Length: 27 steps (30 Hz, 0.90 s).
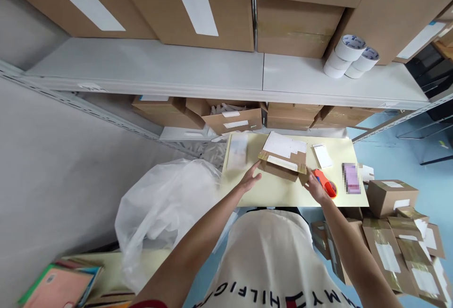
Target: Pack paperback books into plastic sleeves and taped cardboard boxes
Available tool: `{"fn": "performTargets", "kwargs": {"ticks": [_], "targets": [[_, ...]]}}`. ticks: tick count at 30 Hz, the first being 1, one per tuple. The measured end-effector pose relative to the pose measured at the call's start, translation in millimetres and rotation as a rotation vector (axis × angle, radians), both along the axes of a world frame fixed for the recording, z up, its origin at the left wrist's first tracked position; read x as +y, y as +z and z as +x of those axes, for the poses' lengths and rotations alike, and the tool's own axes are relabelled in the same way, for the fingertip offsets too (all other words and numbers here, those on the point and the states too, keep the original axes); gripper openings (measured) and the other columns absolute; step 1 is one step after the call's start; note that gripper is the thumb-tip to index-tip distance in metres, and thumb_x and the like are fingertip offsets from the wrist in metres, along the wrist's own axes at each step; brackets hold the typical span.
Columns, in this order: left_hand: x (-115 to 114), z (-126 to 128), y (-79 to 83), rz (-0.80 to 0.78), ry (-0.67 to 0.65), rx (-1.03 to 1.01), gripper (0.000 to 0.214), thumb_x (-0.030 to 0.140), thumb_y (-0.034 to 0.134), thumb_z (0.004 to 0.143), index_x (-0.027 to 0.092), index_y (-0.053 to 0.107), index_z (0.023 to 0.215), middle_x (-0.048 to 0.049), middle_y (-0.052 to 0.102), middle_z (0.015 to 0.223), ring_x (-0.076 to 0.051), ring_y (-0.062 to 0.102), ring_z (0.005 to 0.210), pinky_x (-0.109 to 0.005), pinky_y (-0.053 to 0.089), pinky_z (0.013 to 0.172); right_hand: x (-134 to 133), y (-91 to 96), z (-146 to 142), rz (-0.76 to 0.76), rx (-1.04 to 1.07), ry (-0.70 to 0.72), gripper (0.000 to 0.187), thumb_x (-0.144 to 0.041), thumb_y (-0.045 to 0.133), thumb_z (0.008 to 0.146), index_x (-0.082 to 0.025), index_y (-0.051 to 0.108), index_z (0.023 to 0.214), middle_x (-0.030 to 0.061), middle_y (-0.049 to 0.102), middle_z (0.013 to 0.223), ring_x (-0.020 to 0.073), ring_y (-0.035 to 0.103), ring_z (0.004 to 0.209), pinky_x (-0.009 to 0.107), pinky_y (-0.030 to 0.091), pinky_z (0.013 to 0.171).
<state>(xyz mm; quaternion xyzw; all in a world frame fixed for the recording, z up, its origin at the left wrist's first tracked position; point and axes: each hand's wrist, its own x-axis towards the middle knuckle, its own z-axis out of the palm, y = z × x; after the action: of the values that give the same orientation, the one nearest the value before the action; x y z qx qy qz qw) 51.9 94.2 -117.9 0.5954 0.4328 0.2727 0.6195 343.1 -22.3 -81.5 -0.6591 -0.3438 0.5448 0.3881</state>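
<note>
In the head view, one carton sits on the pale yellow table between two hands. Just left of it, the left hand has its grip loosely open, empty; at the carton's right flap, the right hand curls its grip, though I cannot tell whether it has hold. Right of the carton lie one orange tape dispenser and one white pad. Beyond it, one open box contains white pieces. Blue floor shows farther right.
</note>
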Motion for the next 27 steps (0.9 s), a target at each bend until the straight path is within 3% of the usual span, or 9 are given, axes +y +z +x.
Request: {"fn": "performTargets", "kwargs": {"ticks": [3,6,11,13,15,17,19,23,27], "targets": [[-8.2,17.1,6.8,0.137,0.006,0.139,0.107,0.065,0.081,0.05,0.02,0.043,0.139,-0.0162,0.052,0.139,-0.036,0.046,0.132,-0.05,0.034,0.111,-1.2,-2.6,-13.5,-0.012,-0.018,0.0,0.094,-0.066,0.068,0.068,-0.029,0.036,0.147,0.0149,0.045,0.148,0.0305,0.048,0.133,0.05,0.045,0.102],[-3.4,28.2,14.8,0.197,0.195,0.241,0.087,0.052,0.082,0.056,0.017,0.047,0.128,-0.0161,0.058,0.127,-0.034,0.054,0.122,-0.052,0.042,0.104,11.2,-6.0,-31.7,-0.023,-0.122,-0.079,0.119,-0.059,0.08,0.056,-0.026,0.02,0.153,0.0196,0.033,0.153,0.0349,0.042,0.136,0.053,0.041,0.105],[9.2,21.3,19.5,0.024,0.152,0.033,0.076,0.042,0.086,0.05,0.019,0.052,0.115,-0.0137,0.061,0.123,-0.032,0.059,0.114,-0.053,0.045,0.1,21.9,-21.2,-67.2,0.058,-0.316,-0.019,0.138,-0.055,0.086,0.047,-0.021,0.006,0.154,0.0221,0.02,0.157,0.0389,0.025,0.144,0.058,0.032,0.111],[7.1,21.3,18.9,-0.088,0.116,-0.088,0.068,0.047,0.081,0.059,0.017,0.054,0.114,-0.0147,0.063,0.122,-0.03,0.062,0.111,-0.051,0.046,0.099,21.1,-26.6,-81.8,0.134,-0.445,-0.005,0.128,-0.047,0.087,0.049,-0.02,0.016,0.153,0.0211,0.021,0.157,0.0384,0.019,0.146,0.058,0.033,0.111],[1.9,22.8,17.6,-0.154,0.066,-0.135,0.057,0.05,0.076,0.067,0.015,0.059,0.11,-0.0154,0.068,0.115,-0.029,0.064,0.109,-0.049,0.046,0.099,20.1,-28.8,-92.8,0.184,-0.557,-0.002,0.096,-0.038,0.082,0.061,-0.022,0.037,0.144,0.0182,0.024,0.156,0.0369,0.024,0.145,0.055,0.04,0.108],[-2.9,21.4,15.4,-0.164,0.04,-0.072,0.051,0.048,0.076,0.067,0.015,0.063,0.104,-0.0147,0.07,0.11,-0.03,0.064,0.109,-0.048,0.045,0.1,19.9,-28.5,-97.4,0.206,-0.628,-0.012,0.051,-0.03,0.066,0.077,-0.023,0.055,0.126,0.0155,0.03,0.153,0.0337,0.037,0.139,0.052,0.045,0.103],[-4.4,14.8,12.4,-0.105,0.098,0.12,0.052,0.044,0.08,0.063,0.016,0.064,0.104,-0.0149,0.068,0.113,-0.033,0.061,0.114,-0.049,0.043,0.102,20.1,-27.1,-95.3,0.227,-0.666,-0.043,0.027,-0.025,0.051,0.085,-0.021,0.064,0.109,0.0151,0.038,0.147,0.0304,0.047,0.131,0.049,0.047,0.102],[3.8,0.7,9.2,0.051,0.312,0.531,0.083,0.04,0.082,0.058,0.014,0.049,0.129,-0.0224,0.048,0.14,-0.04,0.044,0.132,-0.053,0.037,0.107,20.1,-22.5,-79.0,0.26,-0.664,-0.142,0.026,-0.029,0.042,0.089,-0.02,0.065,0.097,0.0162,0.048,0.135,0.0278,0.055,0.122,0.046,0.047,0.101],[10.5,8.9,18.0,0.135,0.3,0.565,0.099,0.044,0.081,0.059,0.013,0.034,0.141,-0.0251,0.037,0.149,-0.041,0.037,0.138,-0.052,0.037,0.107,16.7,-8.2,-56.9,0.276,-0.585,-0.191,0.031,-0.041,0.042,0.089,-0.02,0.064,0.095,0.0155,0.056,0.126,0.0291,0.057,0.117,0.046,0.051,0.096]]}}
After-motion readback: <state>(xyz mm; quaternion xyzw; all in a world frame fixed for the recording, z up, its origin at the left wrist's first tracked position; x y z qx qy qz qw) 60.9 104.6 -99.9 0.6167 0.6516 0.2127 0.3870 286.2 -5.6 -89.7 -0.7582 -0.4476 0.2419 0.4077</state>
